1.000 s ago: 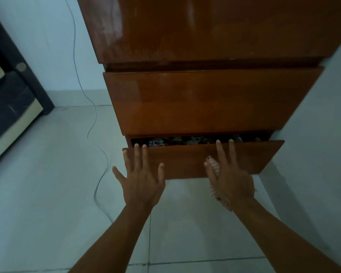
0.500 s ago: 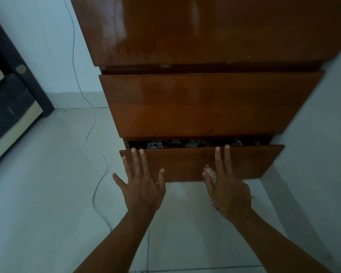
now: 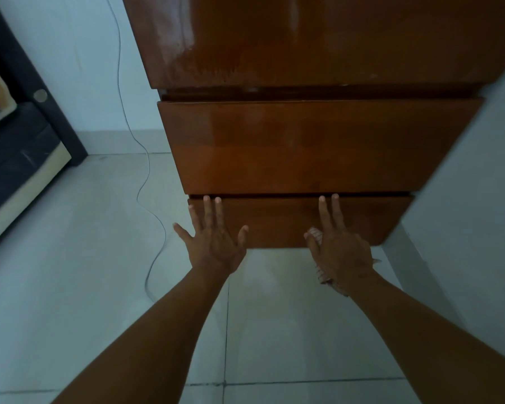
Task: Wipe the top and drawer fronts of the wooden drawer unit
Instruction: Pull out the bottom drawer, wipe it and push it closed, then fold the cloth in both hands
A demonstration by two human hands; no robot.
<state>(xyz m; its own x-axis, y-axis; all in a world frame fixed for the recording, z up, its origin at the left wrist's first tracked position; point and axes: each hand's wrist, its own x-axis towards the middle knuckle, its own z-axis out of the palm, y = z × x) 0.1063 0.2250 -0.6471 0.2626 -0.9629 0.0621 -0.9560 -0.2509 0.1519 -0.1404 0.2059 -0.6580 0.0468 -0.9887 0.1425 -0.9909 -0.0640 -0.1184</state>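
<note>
The glossy wooden drawer unit (image 3: pixel 318 147) stands in front of me against the wall. Its bottom drawer front (image 3: pixel 277 221) sits nearly flush under the middle drawer, with only a thin dark gap above it. My left hand (image 3: pixel 213 243) presses flat on the left part of that front, fingers straight and spread. My right hand (image 3: pixel 341 252) presses on the right part with two fingers straight. A striped cloth (image 3: pixel 315 233) is tucked under its palm, held by the thumb and the hidden fingers, and a bit hangs below the wrist.
A thin cable (image 3: pixel 146 176) runs down the wall and curls over the tiled floor (image 3: pixel 85 258) left of the unit. Dark furniture (image 3: pixel 18 147) stands at the far left. A pale wall (image 3: pixel 464 199) closes in the unit's right side.
The bottom drawer has slid in: the open gap with patterned contents has closed to a thin line. Both hands moved forward with the drawer front.
</note>
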